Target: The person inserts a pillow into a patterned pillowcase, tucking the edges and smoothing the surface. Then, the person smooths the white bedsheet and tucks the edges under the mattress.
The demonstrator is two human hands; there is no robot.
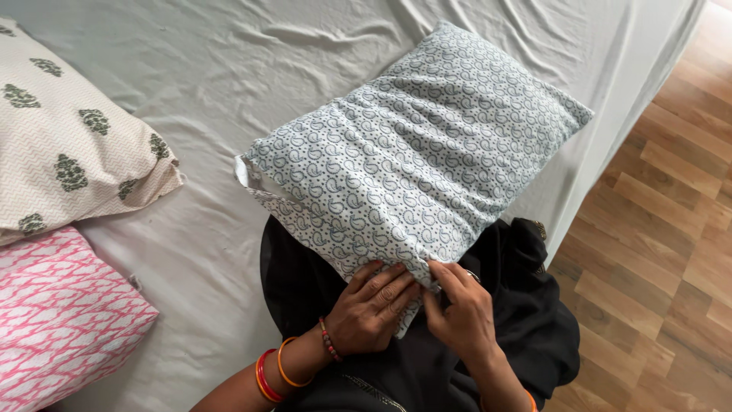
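Both our hands, left and right, pinch the patterned pillow over a wrinkled grey bed; wooden floor lies right.

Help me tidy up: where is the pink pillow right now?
In the head view, the pink pillow lies at the lower left on the grey sheet, just below the cream pillow.

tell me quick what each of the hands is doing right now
Left hand: closed on the patterned pillow cover's lower edge.
Right hand: pinching the same edge.
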